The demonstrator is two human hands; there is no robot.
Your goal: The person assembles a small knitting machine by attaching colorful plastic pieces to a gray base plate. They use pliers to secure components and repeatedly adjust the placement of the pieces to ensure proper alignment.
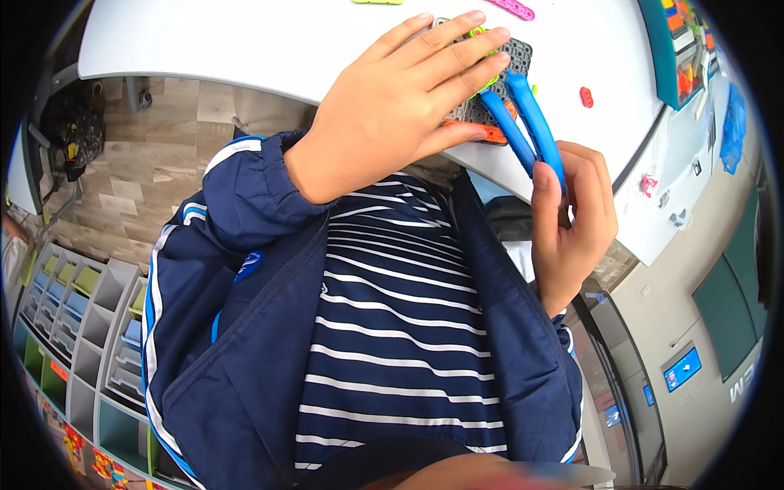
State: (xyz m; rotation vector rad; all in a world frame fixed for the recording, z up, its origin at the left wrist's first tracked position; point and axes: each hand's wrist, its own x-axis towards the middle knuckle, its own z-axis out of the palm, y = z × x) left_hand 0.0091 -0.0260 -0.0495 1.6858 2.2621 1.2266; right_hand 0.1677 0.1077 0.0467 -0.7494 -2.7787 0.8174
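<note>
My left hand (392,106) lies with its fingers stretched out over a dark grey perforated plate (519,55) near the table's front edge. It hides much of the plate, and its thumb reaches along an orange piece (495,133) at the plate's near side. Lime-green pieces (477,33) show between and beside the fingers. In my right hand (584,208) is a pair of blue plastic tongs (535,114), gripped near its joined end between thumb and fingers. Its two arms stand apart and point away from me, their tips over the plate's right part.
On the white table (204,41) lie a small red piece (586,97) at the right, a pink strip (514,8) and a lime-green strip (378,2) at the far edge. A teal-edged bin (682,57) of colourful parts stands at the far right. Cubby shelves (90,327) are at the lower left.
</note>
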